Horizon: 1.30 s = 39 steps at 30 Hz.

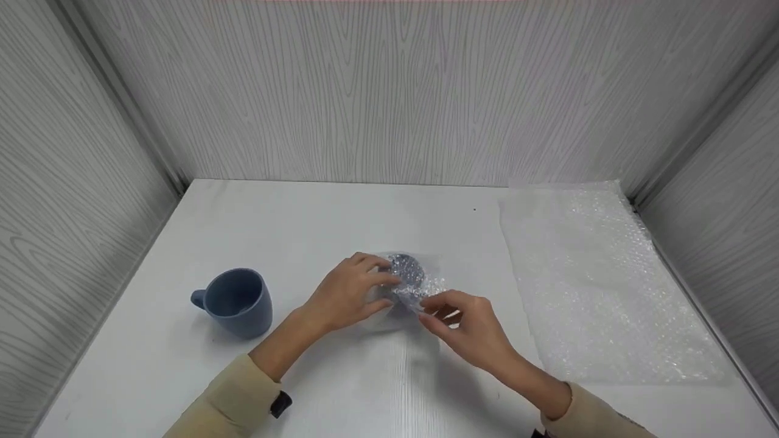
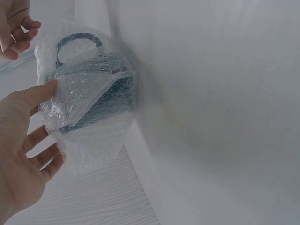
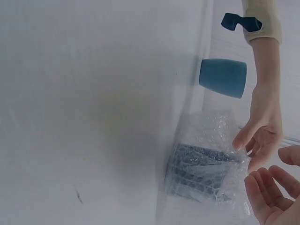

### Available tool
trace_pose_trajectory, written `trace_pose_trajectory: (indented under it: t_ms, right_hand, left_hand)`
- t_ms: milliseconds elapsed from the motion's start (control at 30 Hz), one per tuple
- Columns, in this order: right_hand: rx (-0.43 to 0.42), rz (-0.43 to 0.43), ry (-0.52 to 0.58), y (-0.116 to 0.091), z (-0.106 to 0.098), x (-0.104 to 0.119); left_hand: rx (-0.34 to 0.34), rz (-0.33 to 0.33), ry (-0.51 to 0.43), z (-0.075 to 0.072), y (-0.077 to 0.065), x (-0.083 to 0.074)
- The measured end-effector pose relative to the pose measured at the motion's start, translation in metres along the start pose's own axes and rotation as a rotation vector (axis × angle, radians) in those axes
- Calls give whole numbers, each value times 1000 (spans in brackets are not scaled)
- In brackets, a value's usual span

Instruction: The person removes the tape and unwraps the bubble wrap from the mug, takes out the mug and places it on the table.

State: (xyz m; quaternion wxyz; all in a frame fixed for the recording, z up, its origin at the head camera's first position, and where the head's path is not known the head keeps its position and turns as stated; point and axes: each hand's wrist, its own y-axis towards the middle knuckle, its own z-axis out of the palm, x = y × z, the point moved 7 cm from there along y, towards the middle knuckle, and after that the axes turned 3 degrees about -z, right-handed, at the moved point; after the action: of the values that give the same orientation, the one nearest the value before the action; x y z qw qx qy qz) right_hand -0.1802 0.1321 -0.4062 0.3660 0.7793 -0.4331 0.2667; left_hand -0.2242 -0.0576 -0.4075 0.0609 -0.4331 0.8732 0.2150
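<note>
Between the left grip (image 1: 353, 292) and the right grip (image 1: 471, 325), a wrapped blue mug (image 1: 406, 271) was seen on the worktop (image 1: 365, 219). Its side was held by the left grip, with thumb and fingers bent around it. The right grip was seen loose, thumb and fingers apart, right by the bubble wrap (image 2: 96, 147); whether that was touched could not be told. Left of the left grip, a bare mug (image 1: 238, 307) was stood upright; right of the right grip, a bubble sheet (image 1: 608, 292) was laid flat.
</note>
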Motion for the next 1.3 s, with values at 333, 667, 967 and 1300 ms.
trace_pose_trajectory:
  t_ms: [333,667,967,1300]
  right_hand:
    - [24,135,162,8,12,-15]
    - [64,262,273,19,17,-28]
    - [140,396,333,28,17,-32]
    - [167,454,354,34,19,-36]
  left_hand:
    - [11,-13,3,1,1,0]
    - [20,-12,3,0,0,-1]
    - [9,5,14,2,-1,-2]
    - [5,-10,11,4,0,0]
